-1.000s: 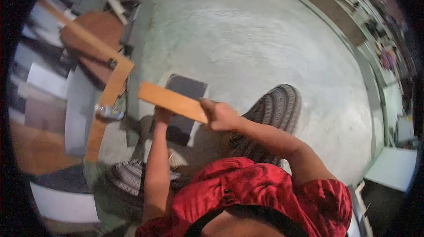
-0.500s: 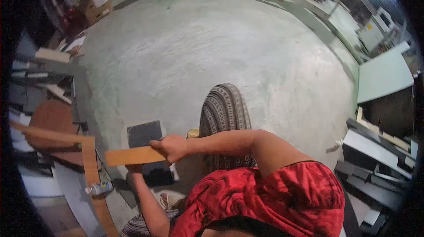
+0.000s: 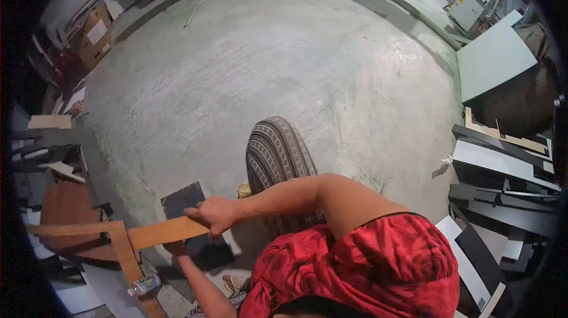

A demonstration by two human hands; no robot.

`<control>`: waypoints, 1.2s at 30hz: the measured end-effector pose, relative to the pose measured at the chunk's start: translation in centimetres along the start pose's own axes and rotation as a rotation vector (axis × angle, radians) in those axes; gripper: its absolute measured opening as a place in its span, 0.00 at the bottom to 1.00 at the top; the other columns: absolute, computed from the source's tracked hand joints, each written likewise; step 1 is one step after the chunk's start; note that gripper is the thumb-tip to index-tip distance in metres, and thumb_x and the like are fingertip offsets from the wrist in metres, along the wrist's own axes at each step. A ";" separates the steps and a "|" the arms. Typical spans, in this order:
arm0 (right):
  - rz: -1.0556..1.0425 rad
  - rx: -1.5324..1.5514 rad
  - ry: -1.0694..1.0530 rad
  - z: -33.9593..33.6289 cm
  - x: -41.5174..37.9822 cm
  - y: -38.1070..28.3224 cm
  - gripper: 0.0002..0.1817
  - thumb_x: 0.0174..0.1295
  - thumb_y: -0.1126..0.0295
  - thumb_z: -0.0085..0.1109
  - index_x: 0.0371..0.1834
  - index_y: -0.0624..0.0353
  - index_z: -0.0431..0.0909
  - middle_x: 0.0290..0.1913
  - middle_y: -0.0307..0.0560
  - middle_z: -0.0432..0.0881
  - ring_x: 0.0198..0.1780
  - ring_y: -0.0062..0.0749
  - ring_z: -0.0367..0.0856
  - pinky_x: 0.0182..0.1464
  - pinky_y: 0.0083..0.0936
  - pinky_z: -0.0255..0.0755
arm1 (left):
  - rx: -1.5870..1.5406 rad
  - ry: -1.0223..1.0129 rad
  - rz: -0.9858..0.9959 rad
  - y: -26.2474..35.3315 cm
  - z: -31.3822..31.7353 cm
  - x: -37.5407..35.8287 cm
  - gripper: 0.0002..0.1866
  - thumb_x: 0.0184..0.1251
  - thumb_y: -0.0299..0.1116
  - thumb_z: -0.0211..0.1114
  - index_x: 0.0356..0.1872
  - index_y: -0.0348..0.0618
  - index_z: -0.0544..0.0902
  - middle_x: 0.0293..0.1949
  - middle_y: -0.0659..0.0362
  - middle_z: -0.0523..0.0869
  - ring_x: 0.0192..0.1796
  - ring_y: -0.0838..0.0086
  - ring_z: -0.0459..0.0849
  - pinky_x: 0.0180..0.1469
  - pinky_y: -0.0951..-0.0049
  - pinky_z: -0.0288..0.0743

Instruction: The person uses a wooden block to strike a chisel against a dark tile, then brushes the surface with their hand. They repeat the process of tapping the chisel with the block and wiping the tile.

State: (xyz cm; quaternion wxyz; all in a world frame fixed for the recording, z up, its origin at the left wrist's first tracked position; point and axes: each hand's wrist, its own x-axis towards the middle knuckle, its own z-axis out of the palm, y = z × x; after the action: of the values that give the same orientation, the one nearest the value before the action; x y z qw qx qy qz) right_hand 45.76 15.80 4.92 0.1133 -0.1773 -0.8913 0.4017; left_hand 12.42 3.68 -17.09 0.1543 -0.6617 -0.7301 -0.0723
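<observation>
My right hand [image 3: 217,214] is closed around the right end of a flat orange-brown wooden strip [image 3: 168,232]. Under the strip's lower edge sits my left hand [image 3: 176,249], its fingers hidden behind the wood. The strip's left end overlaps the corner of an L-shaped wooden frame [image 3: 122,250] in this view. A small white and blue bottle [image 3: 144,285] lies on its side across the frame's lower arm. Below my hands, a dark rectangular panel [image 3: 214,254] rests on the floor.
My raised, patterned-cloth knee [image 3: 278,149] is just beyond my right forearm. Stacked boards [image 3: 497,164] line the right side, and more panels [image 3: 68,211] lie at the left. A cardboard box [image 3: 94,37] stands at the back left, on the concrete floor [image 3: 284,63].
The strip has moved left and down with my right hand, its left end now at the frame's corner. The whole view has shifted as my head turned.
</observation>
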 end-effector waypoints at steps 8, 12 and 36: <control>0.020 -0.054 -0.067 0.6 0.0 0.7 0.41 0.30 0.66 0.69 0.53 0.62 0.63 0.36 0.63 0.76 0.40 0.59 0.77 0.40 0.46 0.71 | 0.107 -0.100 -0.046 -1.0 2.7 -1.0 0.30 0.55 0.54 0.62 0.57 0.51 0.72 0.54 0.60 0.77 0.57 0.63 0.74 0.58 0.57 0.66; 0.047 -0.027 -0.113 0.5 0.2 0.6 0.39 0.29 0.66 0.70 0.51 0.62 0.64 0.34 0.63 0.77 0.38 0.58 0.78 0.38 0.45 0.72 | -0.292 -0.087 -0.138 -1.5 4.6 -1.2 0.30 0.56 0.55 0.60 0.58 0.51 0.71 0.55 0.60 0.77 0.58 0.64 0.74 0.59 0.57 0.66; 0.039 -0.022 0.061 0.1 0.0 -0.2 0.42 0.32 0.65 0.67 0.57 0.62 0.61 0.34 0.61 0.76 0.37 0.60 0.76 0.37 0.45 0.71 | 0.007 0.182 0.011 0.9 0.8 1.7 0.26 0.55 0.59 0.59 0.48 0.53 0.79 0.45 0.62 0.82 0.51 0.65 0.79 0.55 0.61 0.69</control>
State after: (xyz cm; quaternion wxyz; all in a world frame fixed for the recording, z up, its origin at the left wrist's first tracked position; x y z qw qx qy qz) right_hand 45.73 15.64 4.99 0.1304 -0.2082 -0.8882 0.3883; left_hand 13.13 5.63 -17.38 0.2227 -0.6560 -0.7096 -0.1288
